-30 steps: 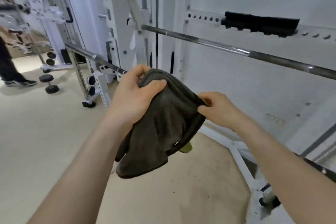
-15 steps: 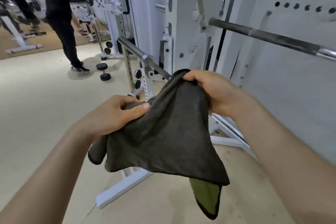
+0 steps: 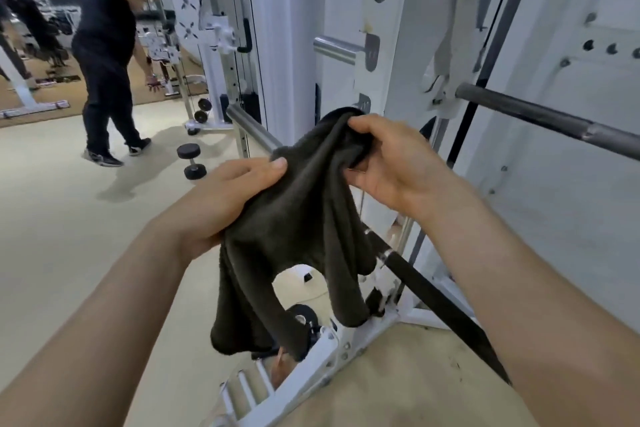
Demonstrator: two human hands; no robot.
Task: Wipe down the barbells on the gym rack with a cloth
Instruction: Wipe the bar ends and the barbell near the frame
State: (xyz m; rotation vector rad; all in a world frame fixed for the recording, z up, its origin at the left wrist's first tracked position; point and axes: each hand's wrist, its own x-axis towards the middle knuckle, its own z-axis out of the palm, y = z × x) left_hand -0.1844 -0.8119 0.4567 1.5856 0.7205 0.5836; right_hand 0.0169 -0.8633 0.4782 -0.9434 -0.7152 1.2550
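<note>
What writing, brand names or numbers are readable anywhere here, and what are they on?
None can be read.
The cloth, the barbell and the white rack upright show no lettering.
The far machines are too small and blurred to tell.

Plain dark charcoal cloth [image 3: 304,218] between the left hand [image 3: 225,198] and right hand [image 3: 391,163]. White rack [image 3: 408,45] beyond them, dark grey barbell [image 3: 540,118] right of the right hand; beige floor [image 3: 69,218] and black dumbbell [image 3: 192,161] left of the left hand.
</note>
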